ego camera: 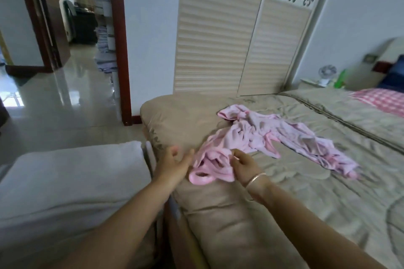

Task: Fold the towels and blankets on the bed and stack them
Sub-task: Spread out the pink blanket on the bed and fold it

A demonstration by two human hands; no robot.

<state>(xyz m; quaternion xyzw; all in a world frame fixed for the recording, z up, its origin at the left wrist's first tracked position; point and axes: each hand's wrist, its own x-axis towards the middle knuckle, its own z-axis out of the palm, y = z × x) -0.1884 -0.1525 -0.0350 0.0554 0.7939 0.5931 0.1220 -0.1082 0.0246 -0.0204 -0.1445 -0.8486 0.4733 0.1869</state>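
Leans in over the foot corner of the bed (pixel 306 207) toward a pink towel (pixel 273 135) strewn unfolded across the beige cover: near end bunched by the corner, far end trailing off to the right. Pinches a fold of that near end with the right hand (pixel 242 164), fingers curled in and thumb pressed against forefinger (a thin bangle (pixel 255 178) on that wrist), most likely to find a hem and draw it out flat before any folding. Holds the left hand (pixel 175 163) just beside the towel's left edge, fingers straight, thumb spread, gripping nothing — touching the cloth or not, hard to tell. Probably poised to take the opposite corner so that the towel can be lifted and shaken square. Both forearms stretched forward and low over the mattress edge, wrists about level, palms turned toward each other. Well apart, near the head end — a pink checked cloth (pixel 380 100), not yet handled.
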